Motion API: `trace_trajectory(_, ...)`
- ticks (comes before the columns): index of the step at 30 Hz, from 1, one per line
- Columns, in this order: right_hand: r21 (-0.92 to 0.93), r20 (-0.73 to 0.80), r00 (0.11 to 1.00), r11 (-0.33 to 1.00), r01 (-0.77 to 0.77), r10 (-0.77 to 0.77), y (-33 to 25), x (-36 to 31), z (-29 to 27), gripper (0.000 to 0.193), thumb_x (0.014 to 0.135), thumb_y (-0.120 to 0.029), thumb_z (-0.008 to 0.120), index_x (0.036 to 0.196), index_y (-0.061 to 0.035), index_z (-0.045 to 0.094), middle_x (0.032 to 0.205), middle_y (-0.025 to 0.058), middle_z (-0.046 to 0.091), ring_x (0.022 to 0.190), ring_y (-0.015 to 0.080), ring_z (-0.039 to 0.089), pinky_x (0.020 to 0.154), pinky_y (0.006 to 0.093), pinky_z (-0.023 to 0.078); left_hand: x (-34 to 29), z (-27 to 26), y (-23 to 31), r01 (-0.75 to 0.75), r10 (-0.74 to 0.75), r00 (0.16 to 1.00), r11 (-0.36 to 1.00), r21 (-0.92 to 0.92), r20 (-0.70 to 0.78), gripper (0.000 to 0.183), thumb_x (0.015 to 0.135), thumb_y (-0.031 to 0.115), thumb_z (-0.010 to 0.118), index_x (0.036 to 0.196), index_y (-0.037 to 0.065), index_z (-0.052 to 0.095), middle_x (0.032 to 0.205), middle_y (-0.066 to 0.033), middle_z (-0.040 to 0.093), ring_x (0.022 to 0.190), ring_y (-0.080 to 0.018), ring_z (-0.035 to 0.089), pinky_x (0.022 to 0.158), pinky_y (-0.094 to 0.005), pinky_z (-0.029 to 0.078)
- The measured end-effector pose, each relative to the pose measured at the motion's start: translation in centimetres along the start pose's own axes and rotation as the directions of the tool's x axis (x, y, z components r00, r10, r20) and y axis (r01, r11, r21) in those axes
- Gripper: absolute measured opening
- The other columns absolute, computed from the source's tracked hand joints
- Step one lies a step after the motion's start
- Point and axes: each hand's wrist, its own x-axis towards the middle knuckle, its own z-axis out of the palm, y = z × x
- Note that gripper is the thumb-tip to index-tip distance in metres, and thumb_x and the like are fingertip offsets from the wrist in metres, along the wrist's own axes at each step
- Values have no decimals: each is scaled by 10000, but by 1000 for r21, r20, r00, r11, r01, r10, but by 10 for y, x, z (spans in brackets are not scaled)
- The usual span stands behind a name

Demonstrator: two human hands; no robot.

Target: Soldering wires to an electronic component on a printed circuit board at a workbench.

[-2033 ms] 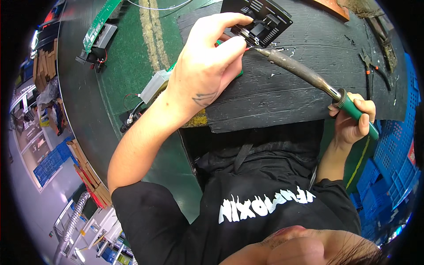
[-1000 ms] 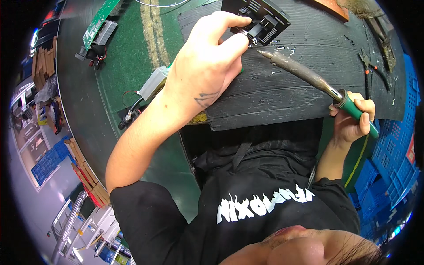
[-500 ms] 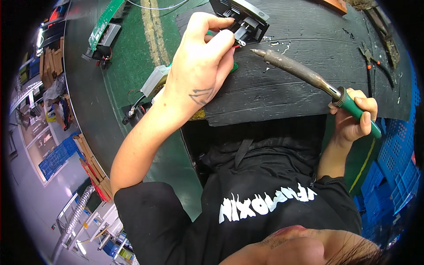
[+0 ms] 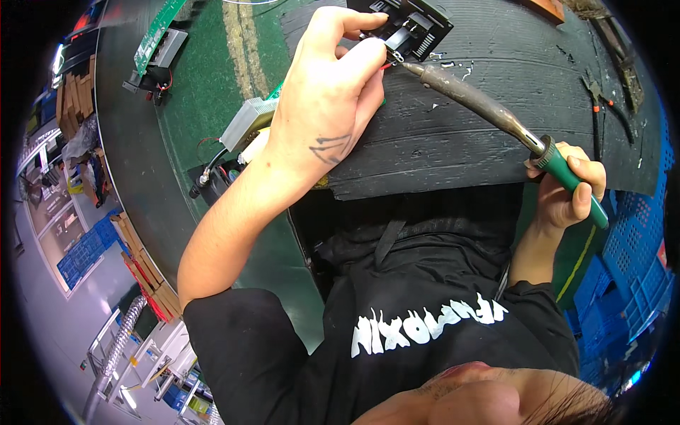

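Note:
My left hand is closed at the near side of a black plastic housing with ribbed slots, its thumb and index finger on the part. A small metal terminal sticks out of the housing beside my thumb tip. The short end of a red wire shows there; the rest runs hidden under my fingers. In my right hand is a soldering iron, gripped by its green handle. Its tip points left and lies at the terminal; whether they touch I cannot tell.
Pliers with orange and black handles lie on the black mat at the right. Solder scraps dot the mat. Left of my forearm are a finned metal heatsink and a green circuit board. Blue crates stand at the right edge.
The soldering iron's tip has moved slightly up and left to the terminal. My left hand and the housing have shifted a little up and to the right.

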Motion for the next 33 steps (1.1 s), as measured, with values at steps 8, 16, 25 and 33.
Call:
trace_trajectory(8, -6, 30, 1000, 1000, 7, -7, 6, 1, 3, 339, 909, -305, 506, 1053, -1, 548, 765, 213, 606, 622, 264, 607, 542, 342, 502, 10, 17, -28, -585, 551, 719, 809, 59, -424, 284, 730, -120, 608, 999, -33, 591, 1077, -179, 478, 657, -196, 530, 618, -282, 465)
trace_trajectory(16, -43, 20, 1000, 999, 7, -6, -1, 1, 2, 339, 913, -304, 505, 1063, -3, 547, 768, 217, 608, 630, 267, 613, 562, 352, 514, 5, -11, 6, -31, 29, 999, 998, 54, 32, 235, 724, -111, 601, 945, -36, 581, 1044, -178, 496, 634, -194, 513, 590, -284, 449)
trace_trajectory(25, -103, 75, 997, 995, 5, 3, -4, 2, -5, 368, 924, -355, 487, 1107, -42, 551, 821, 249, 606, 621, 265, 591, 546, 344, 488, 8, -9, 11, -30, 28, 999, 996, 89, 17, 245, 712, -110, 601, 946, -36, 584, 1033, -167, 506, 632, -188, 511, 594, -282, 452)
trace_trajectory(33, -90, 62, 998, 995, 31, -26, -3, 4, 0, 325, 916, -282, 493, 1049, 11, 540, 755, 213, 605, 625, 260, 608, 563, 338, 508, 6, -6, 10, -14, 14, 1000, 997, 82, -3, 296, 708, -115, 604, 993, -33, 590, 1008, -160, 504, 632, -190, 510, 594, -285, 450)
